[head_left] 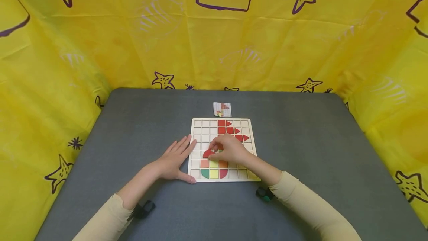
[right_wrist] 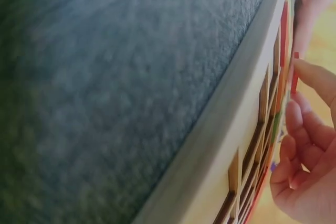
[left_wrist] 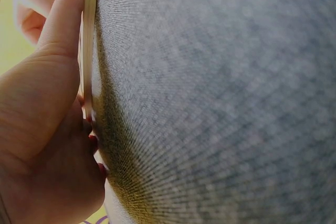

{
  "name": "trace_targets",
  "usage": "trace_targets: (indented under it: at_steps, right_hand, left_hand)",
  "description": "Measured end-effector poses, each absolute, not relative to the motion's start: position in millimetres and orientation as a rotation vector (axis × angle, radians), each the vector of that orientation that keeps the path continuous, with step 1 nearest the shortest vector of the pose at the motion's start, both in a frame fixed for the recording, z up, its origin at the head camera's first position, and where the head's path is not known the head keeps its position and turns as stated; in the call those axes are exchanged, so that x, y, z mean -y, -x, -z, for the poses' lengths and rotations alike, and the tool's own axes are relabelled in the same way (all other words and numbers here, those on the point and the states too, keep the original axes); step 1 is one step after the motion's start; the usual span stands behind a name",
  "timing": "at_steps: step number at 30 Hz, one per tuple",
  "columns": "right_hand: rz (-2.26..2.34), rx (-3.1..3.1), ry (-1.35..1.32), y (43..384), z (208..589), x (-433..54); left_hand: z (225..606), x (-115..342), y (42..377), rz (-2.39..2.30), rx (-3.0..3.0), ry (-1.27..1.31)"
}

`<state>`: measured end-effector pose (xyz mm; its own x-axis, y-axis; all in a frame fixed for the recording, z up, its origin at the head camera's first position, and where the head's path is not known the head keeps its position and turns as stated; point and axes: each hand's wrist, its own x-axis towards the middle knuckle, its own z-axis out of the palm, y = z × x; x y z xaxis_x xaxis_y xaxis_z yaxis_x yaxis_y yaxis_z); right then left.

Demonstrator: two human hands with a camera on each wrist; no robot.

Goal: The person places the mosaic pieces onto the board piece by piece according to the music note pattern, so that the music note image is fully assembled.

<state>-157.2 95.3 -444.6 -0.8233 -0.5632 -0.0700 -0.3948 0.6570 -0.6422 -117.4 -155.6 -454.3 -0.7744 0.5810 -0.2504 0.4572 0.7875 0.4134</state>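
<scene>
A square wooden grid board (head_left: 197,131) lies flat on the table, with coloured tiles in some of its cells. My left hand (head_left: 174,159) rests along the board's left edge, fingers straight and thumb at the near left corner. Over the board, my right hand (head_left: 230,150) pinches a red rounded tile (head_left: 208,154) between thumb and fingers. The right wrist view shows this red tile (right_wrist: 295,74) edge-on, raised close over the board. Below it sit an orange tile (head_left: 204,164), a yellow tile (head_left: 214,173) and a green quarter-round tile (head_left: 205,173).
Red square and triangle tiles (head_left: 221,123) form rows at the board's far side. A small printed card (head_left: 222,109) with a coloured grid pattern lies just beyond the board. The grey table (head_left: 301,133) extends around it, with a yellow patterned cloth (head_left: 214,47) hanging behind and at both sides.
</scene>
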Motion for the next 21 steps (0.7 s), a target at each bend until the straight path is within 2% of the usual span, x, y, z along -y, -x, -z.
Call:
trace_targets:
  at_steps: [21]
  right_hand:
    - [0.801, -2.669, 0.887, 152.3, 444.3, -94.6]
  left_hand:
    - [453.9, 155.4, 117.3, -0.48, -2.614, -0.799]
